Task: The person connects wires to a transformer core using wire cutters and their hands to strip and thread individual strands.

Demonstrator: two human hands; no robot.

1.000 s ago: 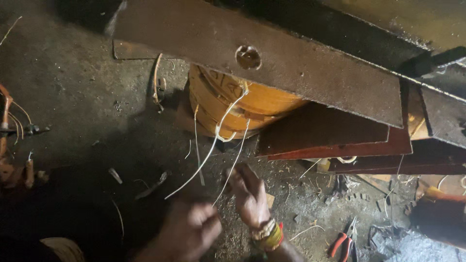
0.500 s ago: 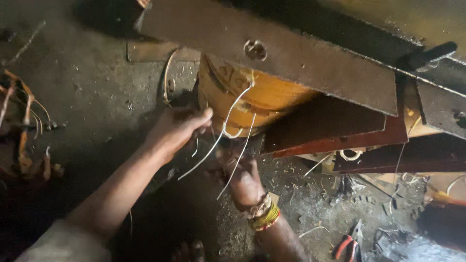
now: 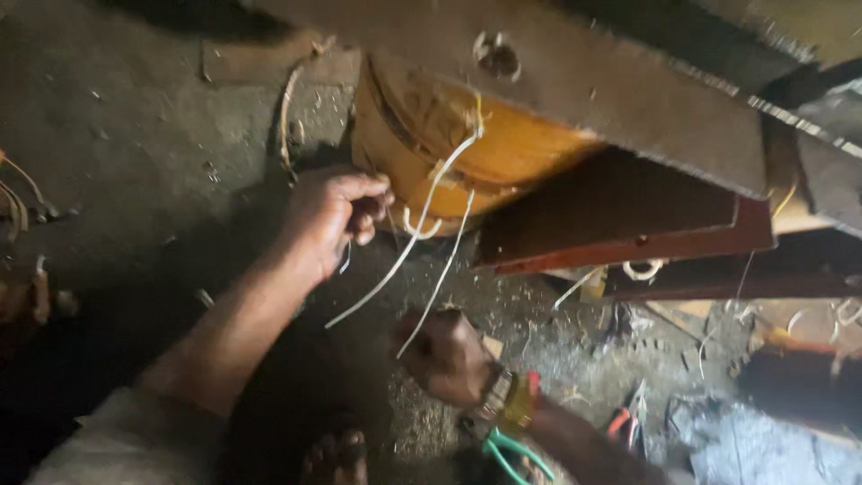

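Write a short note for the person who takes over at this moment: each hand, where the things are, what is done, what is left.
Left hand: fingers closed at the edge of the orange coil, beside the pale strips.
Right hand: fist closed on the lower end of one pale strip.
Second strip hangs loose from the coil.
Done: two strips hang off the coil.
Left: both are still attached at the top, under the metal plate.

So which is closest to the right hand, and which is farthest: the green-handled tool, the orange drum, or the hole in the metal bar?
From the right hand:
1. Green-handled tool, just below, beside the wrist.
2. Orange drum, above, under the bar.
3. Hole in the metal bar, farthest, near the top.
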